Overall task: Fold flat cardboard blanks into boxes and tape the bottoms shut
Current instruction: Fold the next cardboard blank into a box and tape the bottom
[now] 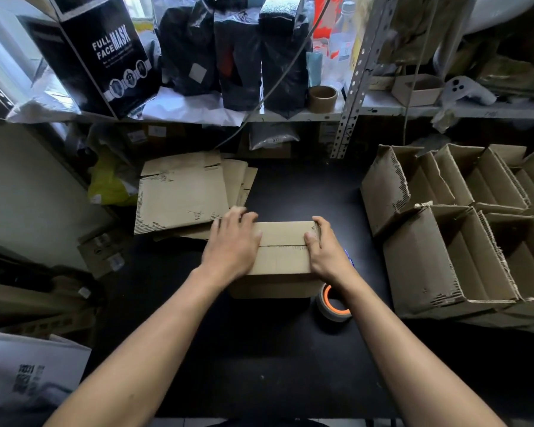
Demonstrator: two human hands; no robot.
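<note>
A folded cardboard box (282, 252) stands bottom-up on the black table (259, 349), its two flaps meeting in a seam across the top. My left hand (233, 241) lies flat on the box's left end, fingers spread and slightly blurred. At the right end, my right hand (324, 251) wraps the edge, its thumb pressing on the seam. A tape roll (333, 305) with an orange core lies on the table just right of the box's near corner. A stack of flat cardboard blanks (182, 192) sits behind and left of the box.
Several folded open boxes (450, 229) are packed together at the right. A shelf (383, 107) above the table carries black bags, a "Full Face Mask" carton (105, 50) and an empty tape core (322, 98). White papers (28, 368) lie at the lower left.
</note>
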